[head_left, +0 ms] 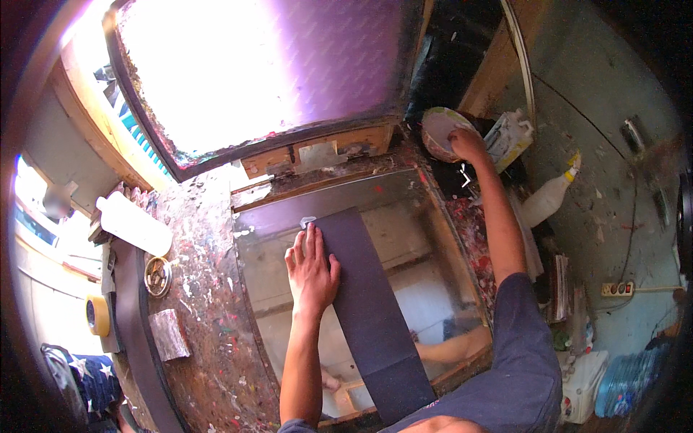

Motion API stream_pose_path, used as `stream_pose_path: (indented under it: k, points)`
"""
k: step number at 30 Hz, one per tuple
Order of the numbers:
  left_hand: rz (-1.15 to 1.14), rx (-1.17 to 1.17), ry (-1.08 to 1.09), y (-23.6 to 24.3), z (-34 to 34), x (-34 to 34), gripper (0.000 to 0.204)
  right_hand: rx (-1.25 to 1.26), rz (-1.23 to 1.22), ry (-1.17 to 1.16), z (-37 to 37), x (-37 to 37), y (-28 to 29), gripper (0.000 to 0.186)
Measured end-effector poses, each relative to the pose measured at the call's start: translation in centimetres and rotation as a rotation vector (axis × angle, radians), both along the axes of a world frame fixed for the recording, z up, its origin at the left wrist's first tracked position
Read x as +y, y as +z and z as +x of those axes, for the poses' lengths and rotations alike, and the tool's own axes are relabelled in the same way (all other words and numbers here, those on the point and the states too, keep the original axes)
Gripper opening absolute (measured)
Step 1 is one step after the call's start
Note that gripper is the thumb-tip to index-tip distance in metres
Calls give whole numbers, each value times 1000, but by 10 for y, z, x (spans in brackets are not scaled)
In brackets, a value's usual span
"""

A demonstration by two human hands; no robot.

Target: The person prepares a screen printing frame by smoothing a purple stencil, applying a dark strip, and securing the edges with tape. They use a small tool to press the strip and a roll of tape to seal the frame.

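Observation:
My left hand [313, 268] lies flat with its fingers stretched out, along the left edge of a long dark strip [375, 317]. The strip runs over a glass panel [274, 267] set in the table, from its far side down toward my body. A small pale tab [308, 221] shows by my fingertips, at the strip's far corner. My right hand [469, 144] reaches to the far right, over a round bowl [437, 130] with a pale inside. Its fingers are curled at the bowl; what they hold, if anything, is hidden.
Beyond the glass a framed screen [346, 72] stands raised. A white bottle [137, 224], a round tin [158, 277] and a stained block [170, 335] sit on the paint-splattered table [216, 310] at left. At right are a white squeeze bottle [548, 198] and a power strip [617, 289].

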State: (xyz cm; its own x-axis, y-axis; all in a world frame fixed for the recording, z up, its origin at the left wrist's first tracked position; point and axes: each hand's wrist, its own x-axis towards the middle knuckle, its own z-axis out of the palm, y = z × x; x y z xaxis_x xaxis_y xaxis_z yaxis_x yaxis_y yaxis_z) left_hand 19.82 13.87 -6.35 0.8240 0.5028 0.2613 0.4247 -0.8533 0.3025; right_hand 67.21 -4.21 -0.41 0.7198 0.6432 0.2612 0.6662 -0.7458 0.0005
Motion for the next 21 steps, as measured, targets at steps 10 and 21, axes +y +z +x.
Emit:
stream_pose_path:
  k: [10,21]
  points:
    - [14,-2,2,0,-3,1,65,-212,526,241,-121,29,28,39]
    - [24,-7,7,-1,0,-1,64,355,525,523,-287,77,-39,48]
